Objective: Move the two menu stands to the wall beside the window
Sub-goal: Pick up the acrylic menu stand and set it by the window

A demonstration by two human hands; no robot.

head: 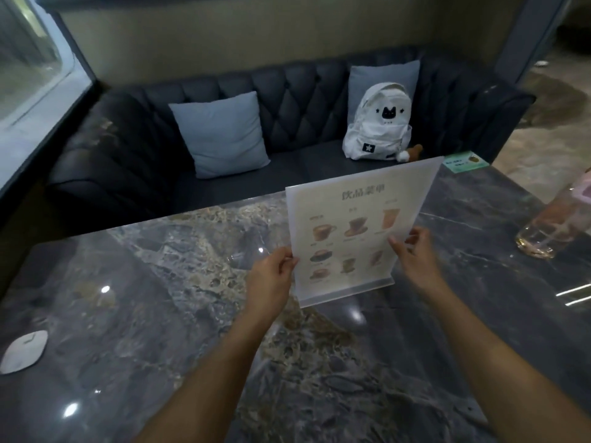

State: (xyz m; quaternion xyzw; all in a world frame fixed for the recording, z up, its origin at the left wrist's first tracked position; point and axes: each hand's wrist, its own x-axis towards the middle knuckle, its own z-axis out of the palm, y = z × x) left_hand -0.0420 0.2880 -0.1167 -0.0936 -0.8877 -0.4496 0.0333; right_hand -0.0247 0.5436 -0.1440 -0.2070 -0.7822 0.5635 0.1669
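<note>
A clear acrylic menu stand (355, 219) with a drinks menu sheet stands upright near the middle of the marble table (160, 282), its base on or just above the top. My left hand (271, 276) pinches its left edge. My right hand (412, 254) pinches its right edge. A small green card or second stand (467, 161) lies at the table's far right corner. The window (28, 65) is at the far left, with the wall (224, 30) beside it behind the sofa.
A dark tufted sofa (128, 148) runs along the table's far side, with two grey cushions (224, 132) and a white backpack (377, 123). A glass bottle with a pink lid (550, 222) stands at the right edge. A white leaf-shaped coaster (24, 351) lies at the left.
</note>
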